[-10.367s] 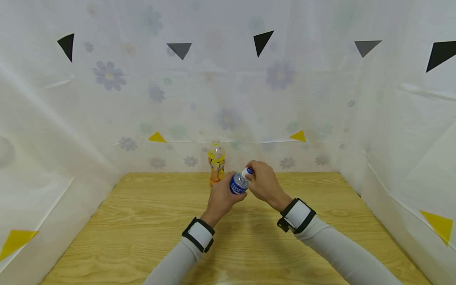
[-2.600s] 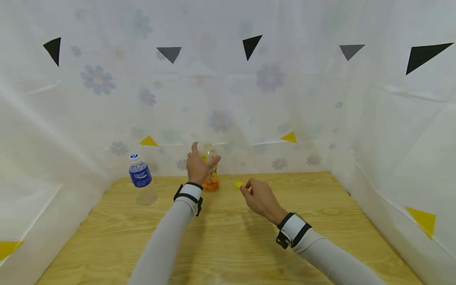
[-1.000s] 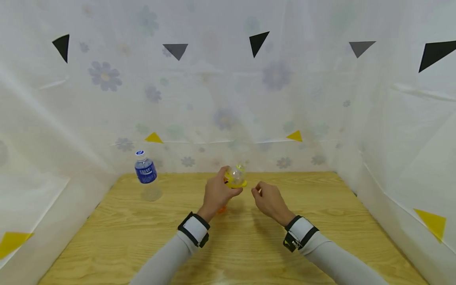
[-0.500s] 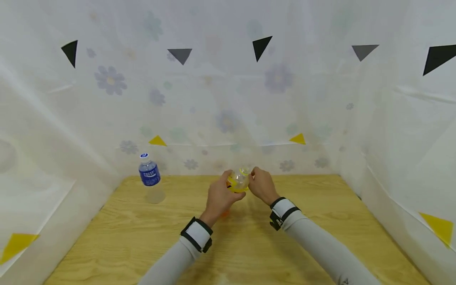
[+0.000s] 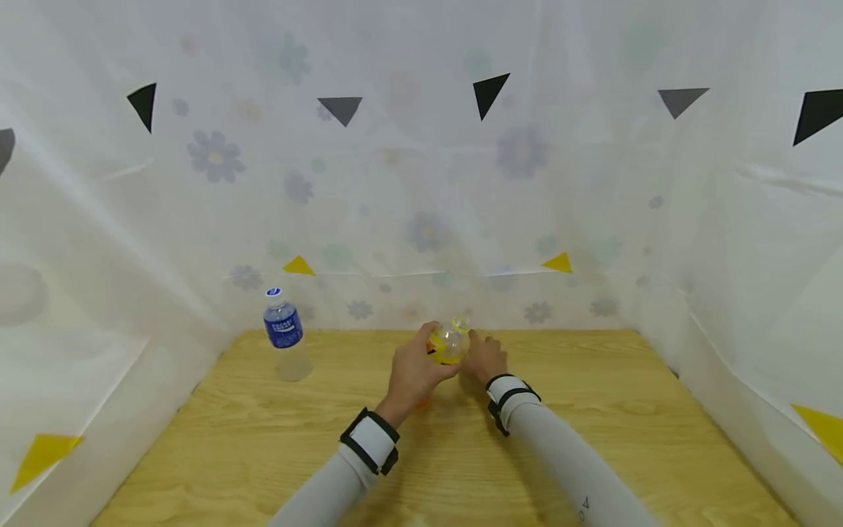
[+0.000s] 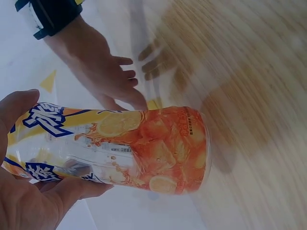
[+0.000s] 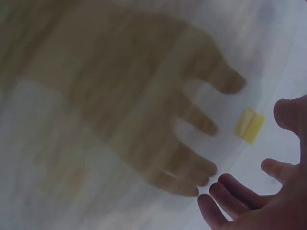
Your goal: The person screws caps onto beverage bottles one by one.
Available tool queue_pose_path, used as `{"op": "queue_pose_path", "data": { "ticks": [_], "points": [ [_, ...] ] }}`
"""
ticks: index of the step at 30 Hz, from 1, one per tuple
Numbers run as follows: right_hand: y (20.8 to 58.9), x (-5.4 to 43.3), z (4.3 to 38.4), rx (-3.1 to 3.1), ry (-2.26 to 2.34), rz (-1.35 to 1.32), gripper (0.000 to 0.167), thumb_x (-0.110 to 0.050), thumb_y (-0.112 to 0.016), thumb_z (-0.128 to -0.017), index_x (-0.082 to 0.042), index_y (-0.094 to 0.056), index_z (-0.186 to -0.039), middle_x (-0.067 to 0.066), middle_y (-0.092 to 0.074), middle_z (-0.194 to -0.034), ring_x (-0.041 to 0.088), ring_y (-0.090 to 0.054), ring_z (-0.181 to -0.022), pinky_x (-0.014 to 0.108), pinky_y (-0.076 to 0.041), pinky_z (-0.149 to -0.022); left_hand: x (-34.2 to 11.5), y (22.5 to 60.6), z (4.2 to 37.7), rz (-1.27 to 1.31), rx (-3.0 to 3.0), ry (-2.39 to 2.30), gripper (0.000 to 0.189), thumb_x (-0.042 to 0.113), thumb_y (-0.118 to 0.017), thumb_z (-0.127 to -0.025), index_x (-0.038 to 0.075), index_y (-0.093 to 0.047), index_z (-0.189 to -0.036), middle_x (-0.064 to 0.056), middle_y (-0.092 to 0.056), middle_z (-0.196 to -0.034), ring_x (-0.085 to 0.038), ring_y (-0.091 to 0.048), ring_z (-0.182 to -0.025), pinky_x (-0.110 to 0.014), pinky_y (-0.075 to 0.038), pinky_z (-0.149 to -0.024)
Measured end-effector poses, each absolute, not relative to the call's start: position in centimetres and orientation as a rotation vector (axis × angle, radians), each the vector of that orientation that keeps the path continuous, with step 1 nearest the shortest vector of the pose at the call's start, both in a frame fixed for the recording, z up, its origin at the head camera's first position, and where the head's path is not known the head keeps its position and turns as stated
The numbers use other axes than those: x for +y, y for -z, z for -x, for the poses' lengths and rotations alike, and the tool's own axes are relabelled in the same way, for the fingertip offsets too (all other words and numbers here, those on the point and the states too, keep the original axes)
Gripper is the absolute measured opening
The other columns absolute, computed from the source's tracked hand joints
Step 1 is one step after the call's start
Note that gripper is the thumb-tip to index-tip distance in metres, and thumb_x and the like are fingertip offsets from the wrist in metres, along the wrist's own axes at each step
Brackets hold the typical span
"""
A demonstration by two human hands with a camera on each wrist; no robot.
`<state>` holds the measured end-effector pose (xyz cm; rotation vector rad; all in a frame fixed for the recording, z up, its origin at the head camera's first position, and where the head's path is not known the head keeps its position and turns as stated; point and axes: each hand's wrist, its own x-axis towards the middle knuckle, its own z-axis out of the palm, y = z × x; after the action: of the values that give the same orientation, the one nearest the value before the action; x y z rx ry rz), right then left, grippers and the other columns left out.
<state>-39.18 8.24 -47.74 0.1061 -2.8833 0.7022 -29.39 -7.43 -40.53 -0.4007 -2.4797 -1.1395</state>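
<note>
My left hand (image 5: 411, 369) grips a clear plastic drink bottle (image 5: 451, 348) with a yellow and orange label, tilted toward the right. The bottle's mouth (image 5: 463, 323) has no cap on it. In the left wrist view, printed lemons and ice cover the bottle's lower part (image 6: 168, 148). Just beyond the bottle, my right hand (image 5: 484, 359) reaches low over the table with spread, loosely bent fingers and nothing in its grasp. A small yellow cap (image 7: 249, 125) lies near those fingertips in the right wrist view; the head view hides it behind the hand and bottle.
A capped bottle with a blue label (image 5: 285, 329) stands upright at the back left of the wooden table (image 5: 263, 439). White flowered sheeting (image 5: 421, 183) with black, grey and yellow triangles encloses the back and sides.
The blue-labelled bottle now stands at the left. My left hand has picked up the yellow-labelled bottle and tilted it. My right hand came to its neck, then moved lower, its fingers spreading.
</note>
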Motion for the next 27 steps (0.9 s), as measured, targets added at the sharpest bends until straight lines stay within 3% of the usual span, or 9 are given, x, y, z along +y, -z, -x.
{"op": "queue_pose_path", "data": {
  "ticks": [5, 9, 15, 21, 27],
  "points": [
    [48.0, 6.9, 38.7, -2.882, -0.604, -0.089, 0.055, -0.027, -0.07, -0.084, 0.012, -0.064, -0.122, 0.032, -0.057, -0.124, 0.048, -0.052, -0.117, 0.062, -0.044, -0.094, -7.5, 40.3, 29.5, 0.385, -2.506, 1.109, 0.075, 0.028, -0.091, -0.075, 0.012, -0.056, -0.139, -0.013, -0.073, -0.116, -0.028, -0.072, -0.104, -0.042, -0.059, -0.083],
    [48.4, 6.3, 38.3, -2.84, -0.577, -0.107, 0.041, -0.016, -0.065, -0.085, 0.02, -0.065, -0.106, 0.03, -0.057, -0.121, 0.044, -0.053, -0.114, 0.058, -0.044, -0.093, -7.5, 40.3, 29.5, 0.374, -2.517, 1.12, 0.076, 0.028, -0.091, -0.075, 0.012, -0.056, -0.14, -0.014, -0.073, -0.117, -0.028, -0.072, -0.104, -0.041, -0.06, -0.082],
    [49.3, 6.7, 39.1, -2.854, -0.489, -0.168, 0.037, -0.012, -0.061, -0.089, 0.02, -0.065, -0.107, 0.03, -0.059, -0.121, 0.046, -0.054, -0.113, 0.059, -0.045, -0.095, -7.5, 40.3, 29.5, 0.379, -2.512, 1.116, 0.075, 0.028, -0.091, -0.074, 0.012, -0.057, -0.139, -0.013, -0.074, -0.114, -0.028, -0.073, -0.102, -0.041, -0.06, -0.081],
    [49.8, 7.3, 39.6, -2.813, -0.329, -0.229, 0.026, -0.011, -0.066, -0.087, 0.012, -0.067, -0.098, 0.028, -0.064, -0.099, 0.044, -0.061, -0.093, 0.056, -0.054, -0.08, -7.6, 40.0, 29.5, 0.369, -2.515, 1.108, 0.074, 0.028, -0.091, -0.075, 0.012, -0.057, -0.138, -0.013, -0.074, -0.114, -0.027, -0.073, -0.101, -0.041, -0.06, -0.08],
    [47.5, 8.1, 39.0, -2.87, -0.457, -0.214, 0.043, -0.016, -0.073, -0.085, 0.005, -0.065, -0.121, 0.03, -0.068, -0.1, 0.048, -0.065, -0.092, 0.057, -0.057, -0.076, -7.6, 40.1, 29.5, 0.389, -2.499, 1.134, 0.073, 0.026, -0.09, -0.075, 0.011, -0.057, -0.137, -0.013, -0.074, -0.115, -0.03, -0.073, -0.101, -0.045, -0.059, -0.081]
  ]
}}
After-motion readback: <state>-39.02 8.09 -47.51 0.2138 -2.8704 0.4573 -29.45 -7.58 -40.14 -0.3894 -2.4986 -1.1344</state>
